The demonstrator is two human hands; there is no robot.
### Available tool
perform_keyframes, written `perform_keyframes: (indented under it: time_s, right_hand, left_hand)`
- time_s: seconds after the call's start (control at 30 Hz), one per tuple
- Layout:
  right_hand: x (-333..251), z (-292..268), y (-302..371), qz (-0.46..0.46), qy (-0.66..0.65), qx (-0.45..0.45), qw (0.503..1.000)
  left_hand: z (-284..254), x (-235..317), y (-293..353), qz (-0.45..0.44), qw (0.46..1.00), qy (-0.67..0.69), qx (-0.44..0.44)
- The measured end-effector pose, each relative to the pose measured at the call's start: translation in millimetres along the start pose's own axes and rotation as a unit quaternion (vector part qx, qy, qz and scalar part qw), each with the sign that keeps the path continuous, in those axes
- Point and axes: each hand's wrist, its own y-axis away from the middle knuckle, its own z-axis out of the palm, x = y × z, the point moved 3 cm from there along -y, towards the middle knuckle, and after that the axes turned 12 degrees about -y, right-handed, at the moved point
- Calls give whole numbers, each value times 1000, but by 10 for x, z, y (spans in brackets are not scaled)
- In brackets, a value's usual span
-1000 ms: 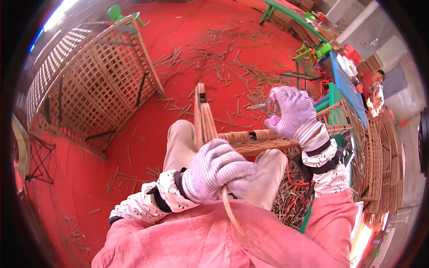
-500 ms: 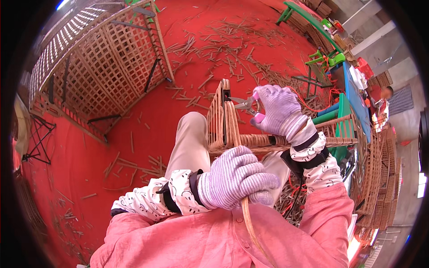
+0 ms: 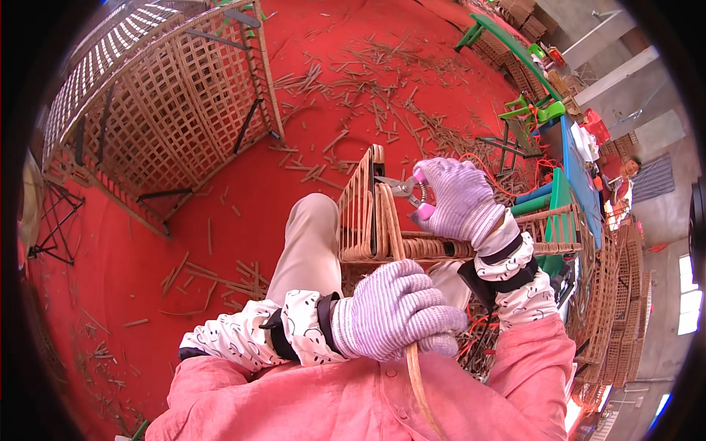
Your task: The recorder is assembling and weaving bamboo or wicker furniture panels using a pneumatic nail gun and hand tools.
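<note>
My left hand (image 3: 397, 312), in a striped purple-white knit glove, is closed round a long flat tan wicker strip (image 3: 416, 382). The strip runs up from the fist to a woven wicker frame (image 3: 358, 213) by my knees, and its lower end hangs over my pink shirt. My right hand (image 3: 463, 198), gloved alike, grips pruning shears (image 3: 404, 188) with pink handles and a spring. Their blades are parted, tips beside the frame's upper corner where the strips meet. Whether they touch it I cannot tell. Black bars show inside the frame.
A large woven wicker piece (image 3: 176, 110) with black legs lies on its side at the far left. Cut strip scraps (image 3: 375, 88) litter the red floor covering (image 3: 220, 242). To the right stand a blue-topped table (image 3: 581, 173) and stacked wicker pieces (image 3: 614, 294). A person (image 3: 625, 184) is beyond.
Both hands, the shears and the wicker frame sit slightly lower in the picture, and the surroundings have shifted a little. Both grips look the same.
</note>
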Motion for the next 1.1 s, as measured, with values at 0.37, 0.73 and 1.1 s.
perform_keyframes:
  time_s: [0.37, 0.73, 1.1]
  right_hand:
    - [-39, -35, -9, 58, 27, -13, 998]
    - [341, -393, 1716, 345, 24, 249, 905]
    - [55, 425, 5368, 894, -36, 156, 419]
  left_hand:
    - [18, -2, 58, -4, 999, 26, 23]
    - [-1, -70, 200, 33, 933, 300, -196]
    - [472, 157, 74, 32, 899, 337, -279]
